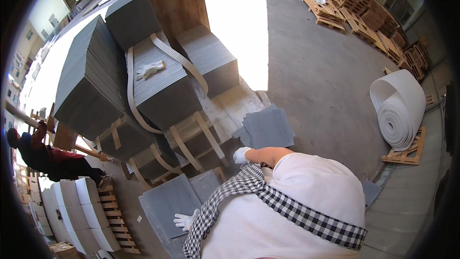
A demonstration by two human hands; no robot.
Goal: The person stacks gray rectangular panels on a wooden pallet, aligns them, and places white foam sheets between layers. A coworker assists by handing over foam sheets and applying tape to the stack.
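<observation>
My left hand point(186, 220), in a white glove, lies with its fingers spread on a flat grey slab point(172, 199) in the lower middle. My right hand point(241, 155), also gloved, reaches down beside the checked apron point(239, 182); its fingers are too small and partly hidden to read. Close to it on the right lies a loose pile of grey slabs point(268, 127). Another grey slab point(206, 184) lies between my two hands. A spare white glove point(150, 69) rests on top of a tall stack of grey slabs point(160, 91).
More slab stacks point(91, 81) stand at the left, with a wooden panel point(179, 7) behind. A person in dark clothes point(48, 158) handles a long piece at far left. White blocks point(79, 211) sit on a pallet. At right stand a white foam roll point(395, 115) and wooden pallets point(354, 0).
</observation>
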